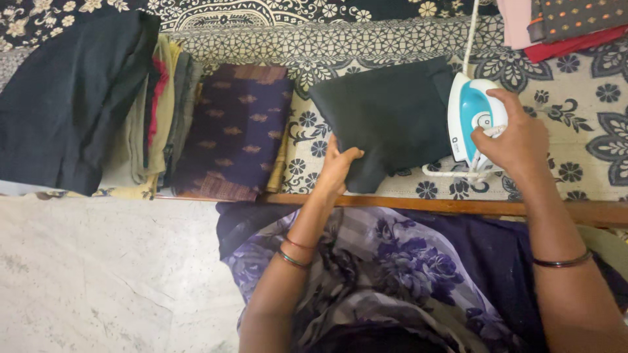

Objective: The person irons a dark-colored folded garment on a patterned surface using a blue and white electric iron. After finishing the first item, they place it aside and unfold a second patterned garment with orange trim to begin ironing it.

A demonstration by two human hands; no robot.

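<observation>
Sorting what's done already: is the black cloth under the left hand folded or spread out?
Folded. The black cloth lies as a compact, thick rectangle with doubled edges; the left hand presses its corner, the iron rests at its right edge.

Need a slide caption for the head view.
Left hand pins a folded dark cloth; right hand grips a turquoise-and-white iron.

Iron's (472, 121) handle was covered by the right hand (517, 140); its sole was not visible. Cord (470, 33) ran off the top edge. Left hand's (337, 171) fingertips lay over the dark folded cloth's (386, 117) near corner, hiding it. Stack of red and dotted fabrics (562, 26) was cut by the top-right corner. Black garment (65, 98) was cropped at the left edge. Person's elbows fell outside the bottom edge.
</observation>
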